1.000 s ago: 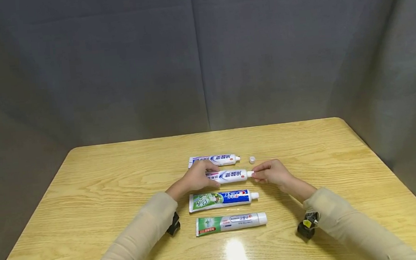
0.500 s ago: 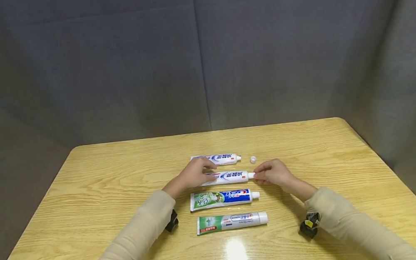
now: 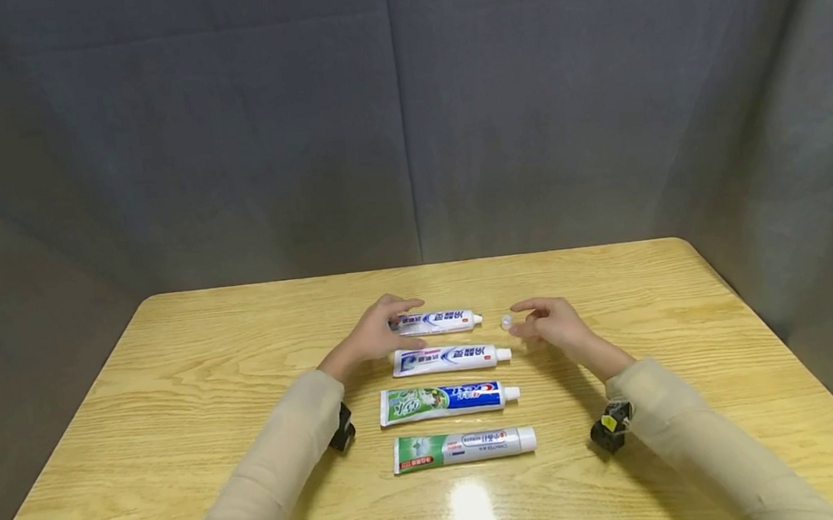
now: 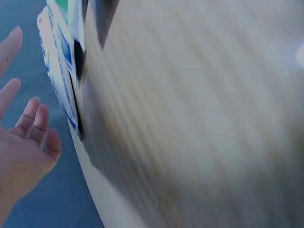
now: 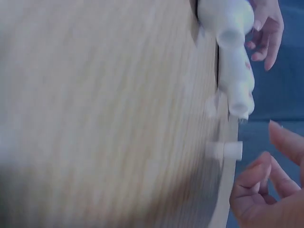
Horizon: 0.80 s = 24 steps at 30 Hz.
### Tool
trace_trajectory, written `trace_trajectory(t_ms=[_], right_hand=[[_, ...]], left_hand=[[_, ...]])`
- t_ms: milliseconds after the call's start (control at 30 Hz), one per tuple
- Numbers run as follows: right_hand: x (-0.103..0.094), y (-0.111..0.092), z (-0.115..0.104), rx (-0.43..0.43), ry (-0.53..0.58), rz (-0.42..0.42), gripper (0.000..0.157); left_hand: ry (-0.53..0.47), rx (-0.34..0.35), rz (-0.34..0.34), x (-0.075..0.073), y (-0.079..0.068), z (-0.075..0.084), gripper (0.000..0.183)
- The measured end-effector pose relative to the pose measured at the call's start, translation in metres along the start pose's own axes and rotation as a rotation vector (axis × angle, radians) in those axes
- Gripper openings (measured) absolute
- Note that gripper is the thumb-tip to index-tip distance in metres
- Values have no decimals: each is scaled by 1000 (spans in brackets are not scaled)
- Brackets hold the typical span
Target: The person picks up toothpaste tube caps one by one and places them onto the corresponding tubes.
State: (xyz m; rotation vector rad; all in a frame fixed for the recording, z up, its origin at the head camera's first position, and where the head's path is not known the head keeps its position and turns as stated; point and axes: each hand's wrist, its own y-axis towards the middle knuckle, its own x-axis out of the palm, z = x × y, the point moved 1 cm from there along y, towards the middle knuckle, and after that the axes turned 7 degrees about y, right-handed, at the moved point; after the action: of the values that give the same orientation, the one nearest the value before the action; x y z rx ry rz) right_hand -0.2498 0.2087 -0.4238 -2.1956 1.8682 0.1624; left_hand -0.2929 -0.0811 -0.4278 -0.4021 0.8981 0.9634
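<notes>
Over the left end of the far white toothpaste tube (image 3: pixel 441 321) hovers my left hand (image 3: pixel 374 331), thumb and fingers spread either side of it. The left wrist view shows that hand's fingers (image 4: pixel 35 118) apart, holding nothing. That tube has no cap on its nozzle (image 3: pixel 477 318). A small white cap (image 3: pixel 507 321) stands on the table just right of it. My right hand (image 3: pixel 558 326) is beside this cap, thumb and forefinger parted around its right side; a gap shows in the right wrist view between the cap (image 5: pixel 232 150) and the fingers (image 5: pixel 254 175).
Nearer to me lie a second white toothpaste tube (image 3: pixel 449 359) with its cap on, a green and blue tube (image 3: pixel 445 400) and a green and silver tube (image 3: pixel 465 448). All lie crosswise on the wooden table (image 3: pixel 209 372). A grey curtain (image 3: pixel 262 141) hangs behind.
Both hands have left the second white tube, where the right fingers were at its cap. They moved away from me, the left to the far tube, the right to the loose cap.
</notes>
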Motion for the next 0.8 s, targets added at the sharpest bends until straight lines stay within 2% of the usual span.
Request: trace_trajectory(t_ms=[167,267,467,667,800], right_hand=[[-2,9,3,46,1,-90,57],[-1,13,3,91,-1,-115,58],[-1,18,1,136,-33,-124,54],[0,19,3,161,-41,-109,48],[3,17,4,157,-35,-114,45]], left_hand=[[-74,-46,-62,-2,6,-8,74],[-106,-86,-105,-3,9,-13,75],[-56,-144,-152,-8,14,-15,72],[-57,-185,-168,-9,18,-11,63],[-5,-189,-171,-6,18,-10,57]])
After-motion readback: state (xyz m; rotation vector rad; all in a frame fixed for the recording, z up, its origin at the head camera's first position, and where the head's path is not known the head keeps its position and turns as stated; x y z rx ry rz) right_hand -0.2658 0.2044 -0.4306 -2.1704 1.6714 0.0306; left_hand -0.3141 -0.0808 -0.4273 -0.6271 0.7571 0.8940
